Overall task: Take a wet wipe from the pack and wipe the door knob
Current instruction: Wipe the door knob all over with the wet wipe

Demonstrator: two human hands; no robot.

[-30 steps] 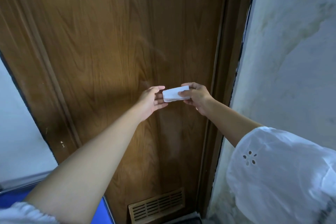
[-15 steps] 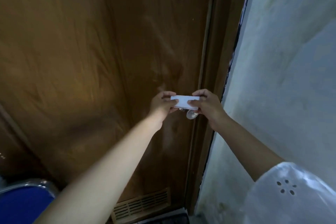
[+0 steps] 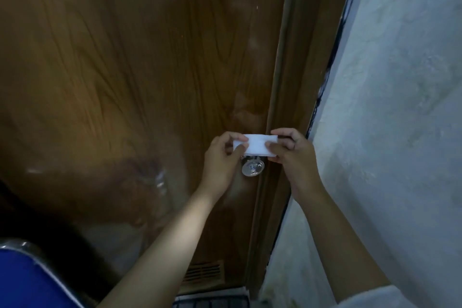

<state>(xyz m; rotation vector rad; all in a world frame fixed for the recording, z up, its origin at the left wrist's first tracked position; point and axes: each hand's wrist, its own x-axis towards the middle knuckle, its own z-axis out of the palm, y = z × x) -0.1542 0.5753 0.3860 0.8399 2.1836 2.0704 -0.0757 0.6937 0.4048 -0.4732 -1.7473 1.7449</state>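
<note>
head view: left hand [image 3: 221, 157] and right hand [image 3: 291, 151] pinch folded wet wipe [image 3: 257, 144] ends; door knob [image 3: 253, 167] just below grip.

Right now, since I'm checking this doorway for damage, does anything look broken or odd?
Yes. The wall is ragged and dark along its edge by the door frame, as if chipped or peeling, and the door shows pale smudges. The door knob looks intact; the left hand and right hand pinch the wipe above it.
</note>
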